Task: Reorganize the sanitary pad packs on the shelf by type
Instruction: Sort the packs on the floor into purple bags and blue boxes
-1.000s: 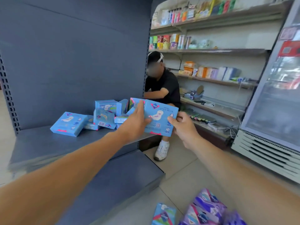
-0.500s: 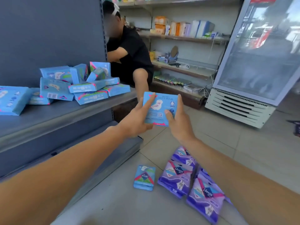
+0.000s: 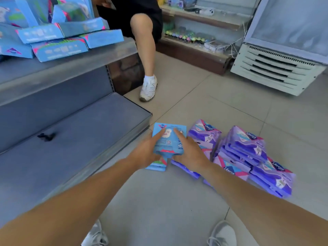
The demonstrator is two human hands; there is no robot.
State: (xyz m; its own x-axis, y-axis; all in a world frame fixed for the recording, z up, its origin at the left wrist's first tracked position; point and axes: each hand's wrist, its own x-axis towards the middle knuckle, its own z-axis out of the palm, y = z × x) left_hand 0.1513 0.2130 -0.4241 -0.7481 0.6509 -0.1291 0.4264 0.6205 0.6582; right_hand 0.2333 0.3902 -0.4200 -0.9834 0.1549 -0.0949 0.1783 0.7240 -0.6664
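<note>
A light blue pad box (image 3: 169,139) is held low over the floor between both hands. My left hand (image 3: 147,151) grips its left edge and my right hand (image 3: 188,153) grips its right edge, each with a finger laid on the front face. Just under it, another blue pack (image 3: 157,165) lies on the tiles. Purple pad packs (image 3: 248,153) are heaped on the floor to the right. Several blue boxes (image 3: 58,36) are piled on the grey shelf (image 3: 71,68) at upper left.
The grey bottom shelf board (image 3: 74,139) lies to the left with a small dark scrap on it. Another person's leg and white shoe (image 3: 148,87) stand behind the shelf end. A white cooler (image 3: 276,66) stands at right. My shoes show at the bottom.
Both hands have carried the blue box from shelf height down to just above the floor pack. The view has tilted downward with them.
</note>
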